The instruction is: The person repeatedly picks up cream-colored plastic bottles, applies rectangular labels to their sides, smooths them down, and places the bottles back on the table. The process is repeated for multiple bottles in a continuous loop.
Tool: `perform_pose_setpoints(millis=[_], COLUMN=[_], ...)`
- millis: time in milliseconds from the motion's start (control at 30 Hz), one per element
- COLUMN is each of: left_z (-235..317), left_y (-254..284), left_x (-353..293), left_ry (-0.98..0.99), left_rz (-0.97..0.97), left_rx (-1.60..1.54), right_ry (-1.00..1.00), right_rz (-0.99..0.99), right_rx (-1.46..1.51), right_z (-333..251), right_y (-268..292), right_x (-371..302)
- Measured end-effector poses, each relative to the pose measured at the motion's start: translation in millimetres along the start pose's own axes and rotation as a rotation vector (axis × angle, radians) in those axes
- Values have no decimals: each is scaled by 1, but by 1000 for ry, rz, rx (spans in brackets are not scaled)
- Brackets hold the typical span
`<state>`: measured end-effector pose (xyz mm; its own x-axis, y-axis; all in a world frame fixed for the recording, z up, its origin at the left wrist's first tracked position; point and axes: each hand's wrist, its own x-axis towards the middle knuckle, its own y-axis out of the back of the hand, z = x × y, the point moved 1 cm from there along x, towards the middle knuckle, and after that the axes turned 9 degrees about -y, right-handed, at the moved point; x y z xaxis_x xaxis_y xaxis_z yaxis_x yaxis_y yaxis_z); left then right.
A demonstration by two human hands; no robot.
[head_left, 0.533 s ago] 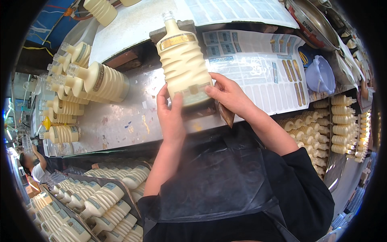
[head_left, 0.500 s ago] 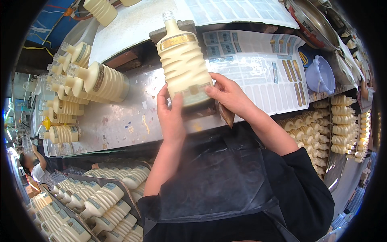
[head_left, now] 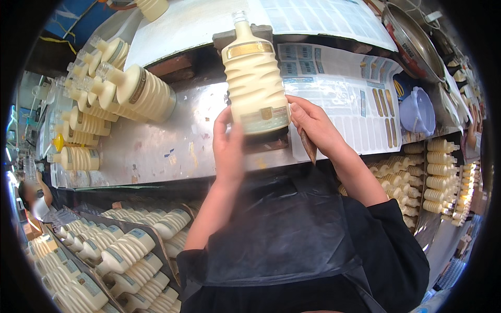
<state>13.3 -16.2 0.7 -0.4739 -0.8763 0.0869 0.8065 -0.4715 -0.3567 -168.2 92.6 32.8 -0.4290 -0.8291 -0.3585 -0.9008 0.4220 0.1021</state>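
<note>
A cream bottle (head_left: 253,78) with wavy ridges and a clear glass neck lies on its back, neck pointing away from me, on a dark rest (head_left: 225,40). It has a gold band label near the shoulder and a pale blue label with a gold emblem near the base. My left hand (head_left: 228,148) is at its lower left edge, fingers curled along the side and thumb at the front corner, partly blurred. My right hand (head_left: 318,128) is at the lower right edge, closed on a brown, pointed, flat tool (head_left: 309,146) that hangs from the palm.
Label sheets (head_left: 344,104) lie right of the bottle, near a lilac bucket (head_left: 417,112) and a round metal pan (head_left: 412,39). Several cream bottles (head_left: 141,94) stand on the metal table's (head_left: 141,156) left. More fill crates (head_left: 130,250) below. Another person (head_left: 36,201) is far left.
My right thumb has come off the lower label to the bottle's right edge. My left thumb has slid slightly down. The whole view has shifted, with the bottle appearing further right.
</note>
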Motion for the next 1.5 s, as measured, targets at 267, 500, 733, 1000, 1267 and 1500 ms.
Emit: perform_pose_setpoints(millis=[267, 500, 733, 1000, 1267, 1500], left_z=[-5, 2, 1, 0, 2, 3], left_y=[8, 5, 10, -1, 4, 6], left_x=[-2, 2, 3, 6, 2, 2], left_ry=[-409, -665, -478, -165, -315, -549], left_rz=[-128, -92, -88, 0, -86, -154], left_rx=[626, 938, 679, 377, 619, 1081], right_ry=[-45, -152, -39, -106, -90, -18], right_rz=[13, 38, 1, -8, -56, -51], right_rx=[120, 151, 23, -7, 196, 106], right_z=[8, 12, 1, -2, 4, -2], right_y=[-1, -4, -10, -13, -4, 3], right_x=[4, 8, 2, 3, 4, 0])
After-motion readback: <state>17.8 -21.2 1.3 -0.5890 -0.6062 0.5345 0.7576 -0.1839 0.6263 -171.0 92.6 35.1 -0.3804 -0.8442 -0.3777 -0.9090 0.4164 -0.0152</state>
